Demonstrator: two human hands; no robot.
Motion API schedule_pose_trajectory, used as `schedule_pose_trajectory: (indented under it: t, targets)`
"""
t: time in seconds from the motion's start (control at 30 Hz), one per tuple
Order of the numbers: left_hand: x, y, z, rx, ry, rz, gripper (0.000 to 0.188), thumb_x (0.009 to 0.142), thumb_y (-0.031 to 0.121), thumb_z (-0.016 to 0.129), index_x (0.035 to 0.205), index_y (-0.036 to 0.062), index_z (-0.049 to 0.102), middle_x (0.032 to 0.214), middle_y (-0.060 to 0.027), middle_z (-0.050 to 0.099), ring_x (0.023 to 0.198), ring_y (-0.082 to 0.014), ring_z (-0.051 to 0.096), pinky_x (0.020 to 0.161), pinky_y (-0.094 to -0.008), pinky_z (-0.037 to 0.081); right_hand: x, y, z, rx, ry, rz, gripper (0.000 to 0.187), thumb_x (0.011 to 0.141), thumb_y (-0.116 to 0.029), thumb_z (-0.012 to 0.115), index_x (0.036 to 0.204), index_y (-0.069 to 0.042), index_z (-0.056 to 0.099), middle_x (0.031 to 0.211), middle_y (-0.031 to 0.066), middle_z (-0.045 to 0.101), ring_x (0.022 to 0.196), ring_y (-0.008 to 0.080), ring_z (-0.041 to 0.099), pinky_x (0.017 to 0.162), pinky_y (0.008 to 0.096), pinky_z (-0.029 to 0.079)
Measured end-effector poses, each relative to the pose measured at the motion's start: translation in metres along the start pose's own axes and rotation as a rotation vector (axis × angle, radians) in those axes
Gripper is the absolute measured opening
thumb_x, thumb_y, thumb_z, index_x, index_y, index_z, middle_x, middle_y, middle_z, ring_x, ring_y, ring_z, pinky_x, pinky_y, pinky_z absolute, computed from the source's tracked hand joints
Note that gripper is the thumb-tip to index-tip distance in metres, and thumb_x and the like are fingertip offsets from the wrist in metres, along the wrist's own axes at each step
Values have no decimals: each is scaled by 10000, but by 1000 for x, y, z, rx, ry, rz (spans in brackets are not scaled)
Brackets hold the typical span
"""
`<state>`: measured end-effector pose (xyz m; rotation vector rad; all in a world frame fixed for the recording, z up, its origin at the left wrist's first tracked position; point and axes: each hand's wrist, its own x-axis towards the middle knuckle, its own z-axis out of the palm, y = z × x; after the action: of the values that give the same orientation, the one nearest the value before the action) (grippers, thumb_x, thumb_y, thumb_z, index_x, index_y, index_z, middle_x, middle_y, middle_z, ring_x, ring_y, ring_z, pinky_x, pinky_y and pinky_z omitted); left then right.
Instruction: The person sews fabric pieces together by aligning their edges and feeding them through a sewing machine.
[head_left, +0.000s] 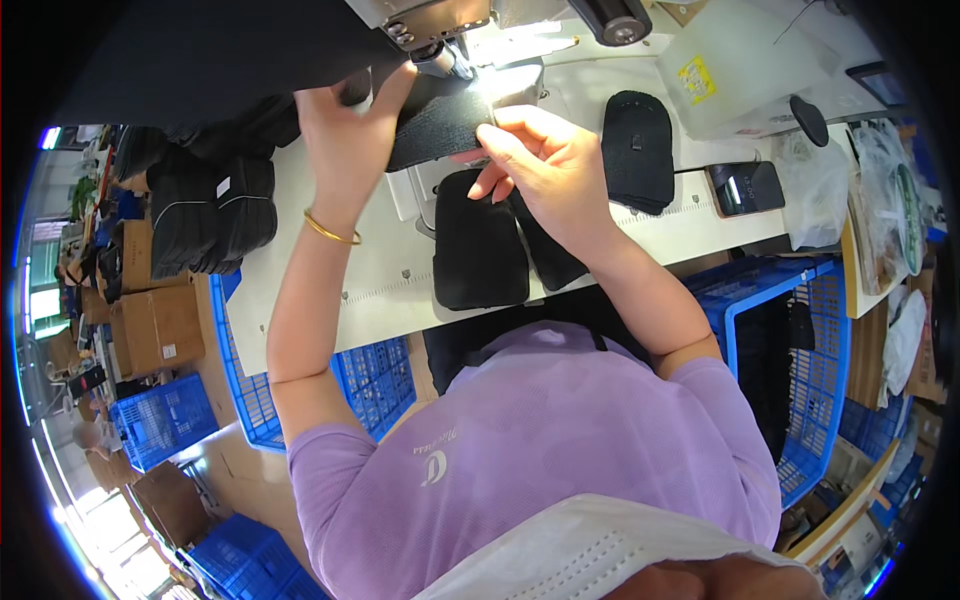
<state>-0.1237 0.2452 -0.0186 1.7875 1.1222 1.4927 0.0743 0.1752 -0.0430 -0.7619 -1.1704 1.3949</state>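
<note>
A black textured fabric piece [440, 130] lies under the needle area of a sewing machine [435, 25], lit by a bright lamp. My left hand [345, 130] grips its left side with the thumb along the edge; some of its fingers are hidden behind dark material. At the right edge, my right hand [550, 165] pinches the same piece between thumb and index finger, the other fingers curled below. Closer to my body, a black rounded pad [482, 245] rests on the white table [370, 300], with another dark pad [545, 250] partly under my right hand.
A stack of black pads [638, 155] and a phone [745, 188] lie on the right of the table. Bundled black pieces [210, 215] hang over the left side. Blue crates [830, 400] flank me below table height. A plastic bag [812, 190] sits at the right end.
</note>
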Motion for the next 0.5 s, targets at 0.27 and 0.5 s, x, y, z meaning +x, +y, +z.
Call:
schedule_pose_trajectory:
  t: [0.27,0.5]
  targets:
    - [-27,26,-5,409,-234,439,456,685,157,872,1082,29,686,1156,-106,634,1083,-229,587,918,-331,477,-2,13,1,-197,80,-167,223,940,-126,631,1083,43,648,782,77,720,687,118,698,600,228,526]
    - [-30,39,5,485,-179,609,363,739,176,810,1036,6,691,1031,-113,669,887,-269,633,767,-346,514,-10,14,4,-18,36,-92,243,961,-141,598,1125,32,640,938,80,714,887,153,706,724,265,561]
